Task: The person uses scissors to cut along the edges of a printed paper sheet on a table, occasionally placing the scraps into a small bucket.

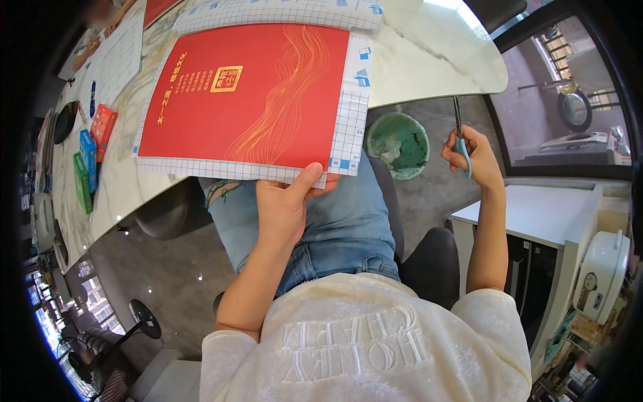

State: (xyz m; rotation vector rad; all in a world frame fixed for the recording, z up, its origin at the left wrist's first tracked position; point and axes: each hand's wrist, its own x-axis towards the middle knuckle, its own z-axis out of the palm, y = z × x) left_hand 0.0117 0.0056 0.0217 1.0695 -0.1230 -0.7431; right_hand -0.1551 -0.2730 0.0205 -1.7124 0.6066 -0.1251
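A red book cover (201, 120) with gold line art and gold characters lies on a sheet of grid-printed backing paper (347, 118), which shows around its edges. My left hand (291, 196) pinches the near right corner of cover and sheet, thumb on top and fingers beneath. This corner hangs past the table edge, above my lap. Out to the right, away from the cover, my right hand (469, 156) grips scissors with light blue handles (461, 148). Their blades point toward the table's edge and look closed. More grid-printed paper (281, 14) lies beyond the cover.
The marble-patterned table (432, 55) bears red (104, 131), blue (87, 158) and green (82, 183) boxes, a blue pen (93, 99) and written sheets (118, 63). Another person's hands (90, 50) rest at far left. Below stands a green bin (399, 145); a white cabinet (512, 208) is right.
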